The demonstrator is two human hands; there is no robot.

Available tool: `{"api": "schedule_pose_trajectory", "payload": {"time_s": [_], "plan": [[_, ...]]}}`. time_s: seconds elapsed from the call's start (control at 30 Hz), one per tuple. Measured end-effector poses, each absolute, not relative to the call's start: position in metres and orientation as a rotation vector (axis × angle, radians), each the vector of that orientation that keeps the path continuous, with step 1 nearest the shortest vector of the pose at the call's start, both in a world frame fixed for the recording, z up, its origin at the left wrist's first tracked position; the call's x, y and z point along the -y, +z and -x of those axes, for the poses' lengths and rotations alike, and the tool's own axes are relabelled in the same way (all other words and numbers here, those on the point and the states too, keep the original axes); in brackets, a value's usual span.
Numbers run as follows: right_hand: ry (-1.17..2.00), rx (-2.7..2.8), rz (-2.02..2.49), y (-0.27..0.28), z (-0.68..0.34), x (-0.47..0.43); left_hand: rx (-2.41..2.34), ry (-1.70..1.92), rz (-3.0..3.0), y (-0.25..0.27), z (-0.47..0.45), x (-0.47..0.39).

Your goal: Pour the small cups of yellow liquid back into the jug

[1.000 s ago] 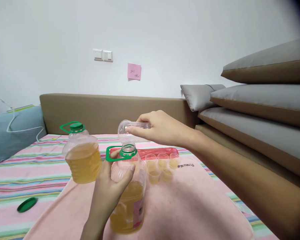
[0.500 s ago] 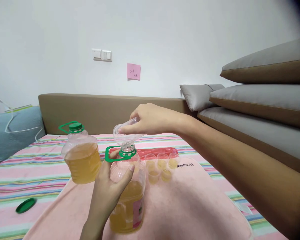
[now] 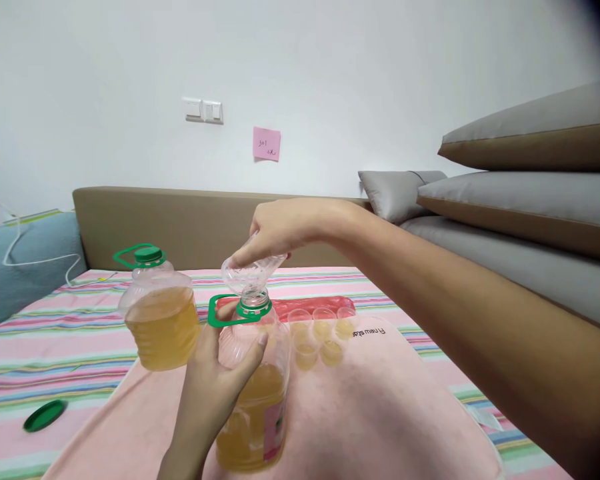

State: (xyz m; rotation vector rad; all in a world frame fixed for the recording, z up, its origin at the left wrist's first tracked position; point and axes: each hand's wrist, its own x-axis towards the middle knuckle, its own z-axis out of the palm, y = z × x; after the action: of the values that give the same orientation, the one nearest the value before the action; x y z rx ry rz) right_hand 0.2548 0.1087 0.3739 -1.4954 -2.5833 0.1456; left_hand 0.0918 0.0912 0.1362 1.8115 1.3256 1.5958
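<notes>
My left hand [image 3: 217, 373] is closed around the upper part of a clear plastic jug [image 3: 253, 417] of yellow-brown liquid, near its green ring handle [image 3: 221, 321]. The jug stands upright, its mouth uncapped. Above that mouth, my right hand [image 3: 277, 233] grips a clear plastic cup [image 3: 250, 275], tipped with its rim down against or just over the opening. No liquid can be made out in the cup. Just right of the jug, several clear cups [image 3: 323, 337] holding a little yellow liquid stand close together.
A second jug [image 3: 163, 330], capped in green, stands at the left. A loose green lid [image 3: 45, 415] lies on the striped sheet [image 3: 10, 373]. Behind the cups lies a red plastic bag [image 3: 333, 307]. Grey cushions [image 3: 520, 193] are stacked at the right, beside my right arm.
My right hand has rolled over further, tipping the cup more steeply over the jug's mouth. The left hand keeps its grip on the jug. The whole view has shifted slightly.
</notes>
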Motion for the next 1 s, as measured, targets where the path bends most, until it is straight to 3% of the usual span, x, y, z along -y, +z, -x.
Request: {"api": "schedule_pose_trajectory", "payload": {"time_s": [1.0], "plan": [[0.423,2.377,1.495,0.357,-0.276,-0.097,-1.344,1.584,-1.851,0.133,-0.088,-0.094]]}}
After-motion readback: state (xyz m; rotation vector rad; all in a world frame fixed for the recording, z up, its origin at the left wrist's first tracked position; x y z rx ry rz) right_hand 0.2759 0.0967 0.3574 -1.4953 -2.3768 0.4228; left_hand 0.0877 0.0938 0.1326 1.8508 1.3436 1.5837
